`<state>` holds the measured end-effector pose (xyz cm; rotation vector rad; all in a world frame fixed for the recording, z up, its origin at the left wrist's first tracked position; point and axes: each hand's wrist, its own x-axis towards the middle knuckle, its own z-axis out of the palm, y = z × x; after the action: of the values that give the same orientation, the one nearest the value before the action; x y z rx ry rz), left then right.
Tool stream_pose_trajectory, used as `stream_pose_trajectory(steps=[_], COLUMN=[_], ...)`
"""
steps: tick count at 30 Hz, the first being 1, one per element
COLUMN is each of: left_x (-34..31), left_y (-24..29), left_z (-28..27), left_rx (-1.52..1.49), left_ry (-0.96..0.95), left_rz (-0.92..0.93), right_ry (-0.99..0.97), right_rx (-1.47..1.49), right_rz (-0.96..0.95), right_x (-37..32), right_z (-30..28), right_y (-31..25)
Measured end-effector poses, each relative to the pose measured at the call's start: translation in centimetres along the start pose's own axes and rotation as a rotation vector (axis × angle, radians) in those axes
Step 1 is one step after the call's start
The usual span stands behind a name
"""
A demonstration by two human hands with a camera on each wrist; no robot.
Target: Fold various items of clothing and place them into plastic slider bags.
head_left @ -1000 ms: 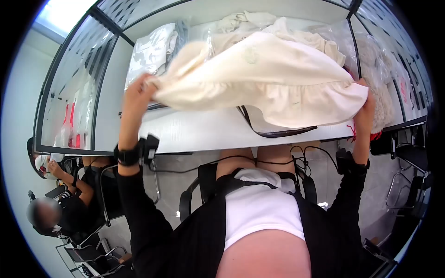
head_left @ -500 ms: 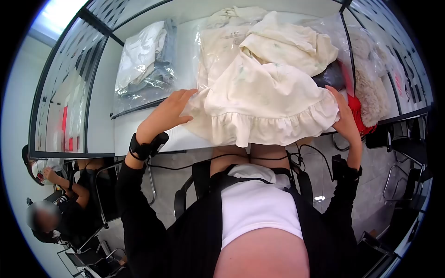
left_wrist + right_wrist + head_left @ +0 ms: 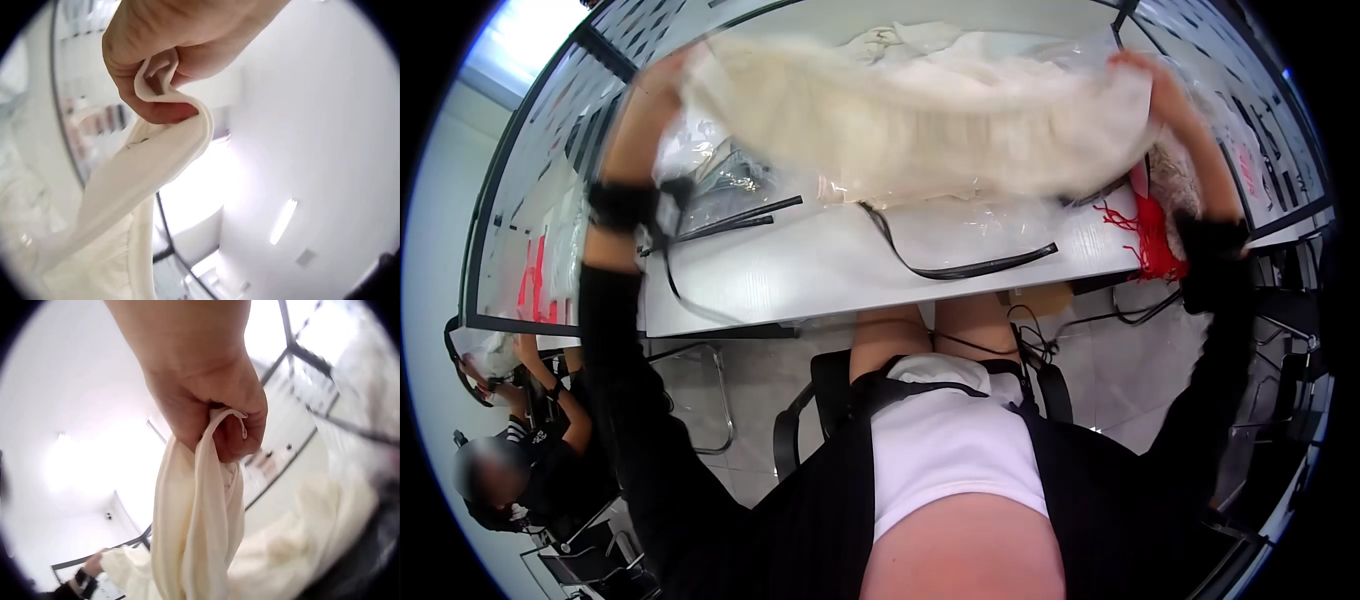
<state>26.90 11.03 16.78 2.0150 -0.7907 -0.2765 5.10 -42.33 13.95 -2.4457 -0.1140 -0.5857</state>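
Note:
A cream garment [image 3: 920,130], blurred by motion, is stretched between both raised hands above the table. At its left end the left hand [image 3: 662,85] grips it; in the left wrist view the fingers of that hand [image 3: 169,56] curl round a folded edge of the cloth [image 3: 144,169]. The right hand [image 3: 1150,85] holds the other end. Seen in the right wrist view, that hand [image 3: 212,406] pinches the gathered cloth [image 3: 194,519], which hangs down in folds.
Black straps [image 3: 960,268] lie on the white table [image 3: 790,285]. Clear-bagged clothes [image 3: 710,165] are at the left, with more pale cloth [image 3: 910,40] behind. Red fringe [image 3: 1155,240] hangs by a fluffy item [image 3: 1175,180] at the right. Another person [image 3: 525,460] sits at far left.
The garment was lowered onto the table with the left hand's fingers spread beside it. Both hands have since risen and moved apart, now gripping it, and the straps beneath are uncovered.

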Motion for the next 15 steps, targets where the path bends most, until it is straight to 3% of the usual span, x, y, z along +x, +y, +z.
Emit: stream_pose_trajectory(steps=[1, 2, 4, 6, 7, 8, 10, 11, 12, 13, 14, 15], left_x=[1.6, 3.4, 6.1, 2.5, 0.7, -0.8, -2.8, -5.2, -8.0, -8.5, -9.0, -9.5], left_y=[2.6, 5.5, 10.6, 14.7, 16.8, 18.5, 17.7, 17.8, 17.7, 16.2, 14.8, 13.4], left_z=[-3.9, -7.9, -14.1, -11.9, -10.7, -8.0, -9.6, -6.5, -3.1, -3.6, -4.1, -4.5], left_rx=[0.626, 0.929, 0.599, 0.654, 0.682, 0.749, 0.552, 1.137, 1.001, 0.653, 0.211, -0.189], left_ry=[0.149, 0.312, 0.742, 0.758, 0.767, 0.801, 0.726, 0.780, 0.820, 0.801, 0.804, 0.856], left_rz=[0.179, 0.274, 0.831, 0.869, 0.888, 1.143, 1.042, 1.295, 0.822, 0.693, 0.607, 0.548], right_ry=[0.136, 0.300, 0.646, 0.959, 0.904, 0.851, 0.742, 0.689, 0.631, 0.646, 0.488, 0.396], right_rx=[-0.079, -0.123, -0.099, -0.060, -0.105, -0.148, -0.235, -0.281, -0.325, 0.041, 0.099, 0.551], right_rz=[-0.044, -0.078, -0.175, -0.355, -0.388, -0.417, -0.466, -0.493, -0.521, -0.260, -0.158, -0.192], right_x=[3.2, 6.2, 10.2, 12.4, 12.1, 11.4, 8.7, 7.0, 5.1, 2.1, -0.1, -2.9], right_z=[-3.3, -7.1, -14.8, -21.1, -21.0, -20.4, -18.4, -17.0, -15.4, -11.6, -10.1, -7.6], right_y=[-2.3, -5.4, -8.9, -7.6, -7.8, -7.7, -7.5, -7.5, -7.7, -9.0, -8.4, -8.2])
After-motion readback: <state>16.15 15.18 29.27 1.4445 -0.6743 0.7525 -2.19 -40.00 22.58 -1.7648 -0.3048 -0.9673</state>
